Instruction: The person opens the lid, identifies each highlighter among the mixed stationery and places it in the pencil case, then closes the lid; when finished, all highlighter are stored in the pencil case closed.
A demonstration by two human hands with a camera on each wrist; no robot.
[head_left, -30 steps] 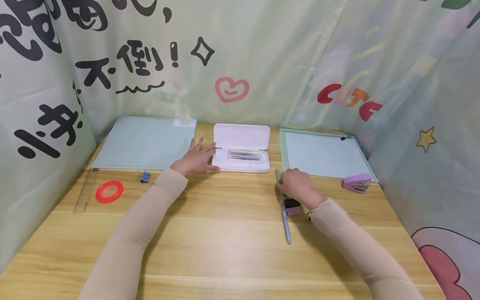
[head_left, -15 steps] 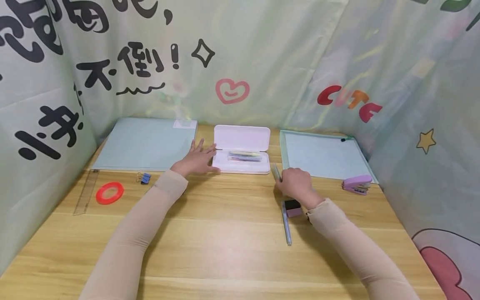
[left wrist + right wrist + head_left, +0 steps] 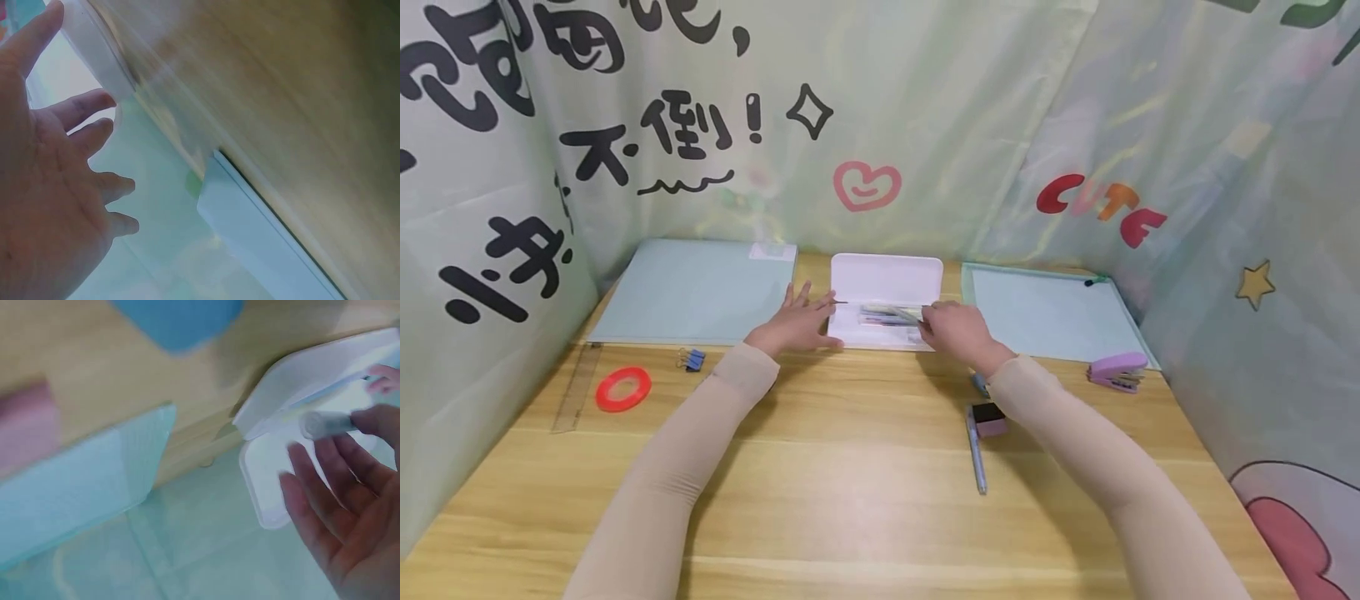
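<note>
A white pencil case (image 3: 886, 277) lies open with its lid back at the far middle of the table. Several pens (image 3: 874, 319) lie inside it. My left hand (image 3: 793, 323) has its fingers spread, thumb and fingertips at the case's left edge; the left wrist view shows the palm (image 3: 56, 194) holding nothing. Over the right part of the case, my right hand (image 3: 958, 332) pinches a pale grey-green pen (image 3: 328, 425) between thumb and fingers. The pen tilts across the pens inside; whether it touches them I cannot tell.
A blue pen (image 3: 977, 458) lies beside a black-and-purple block (image 3: 990, 422), with a blue object (image 3: 980, 383) partly under my right sleeve. Further right are a purple stapler (image 3: 1117, 369) and zip folder (image 3: 1045, 312). Left: blue folder (image 3: 700, 292), binder clip (image 3: 693, 360), red ring (image 3: 623, 389), clear ruler (image 3: 577, 390).
My right hand has picked up the grey-green pen from beside the blue pen and carried it left and away to above the case. The left hand stays at the case.
</note>
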